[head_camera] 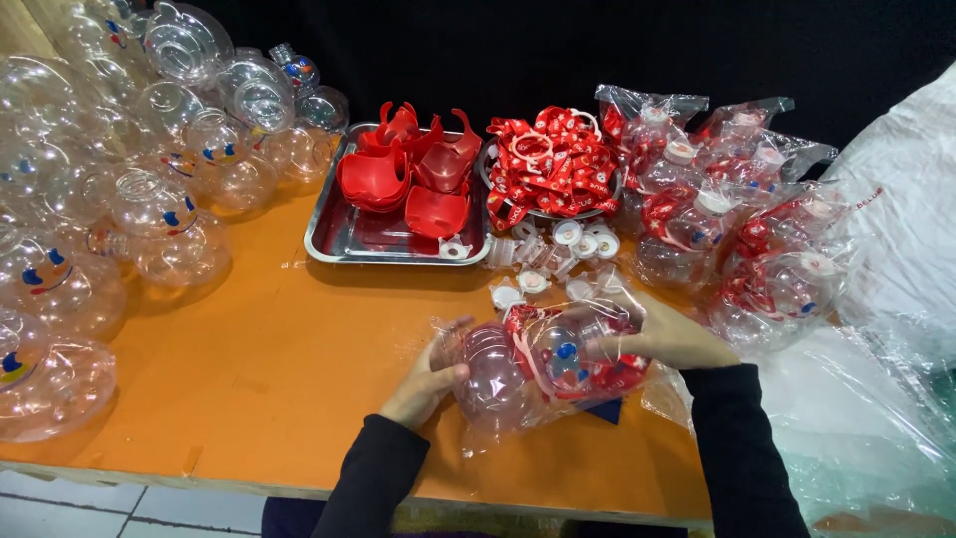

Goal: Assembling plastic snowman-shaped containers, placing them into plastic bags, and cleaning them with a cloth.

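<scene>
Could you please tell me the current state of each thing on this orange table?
Bottle in bag: lying sideways, held.
Left hand: gripping its base.
Right hand: on its top end.
Steel tray: holding red pieces.
Bare clear bottles: piled, unwrapped.
Bagged bottles: stacked, wrapped.

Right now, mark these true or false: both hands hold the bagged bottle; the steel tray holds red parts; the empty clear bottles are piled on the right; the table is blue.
1. Both hands, left hand and right hand, hold the bagged bottle: true.
2. The steel tray holds red parts: true.
3. The empty clear bottles are piled on the right: false, they are on the left.
4. The table is blue: false, orange.
</scene>
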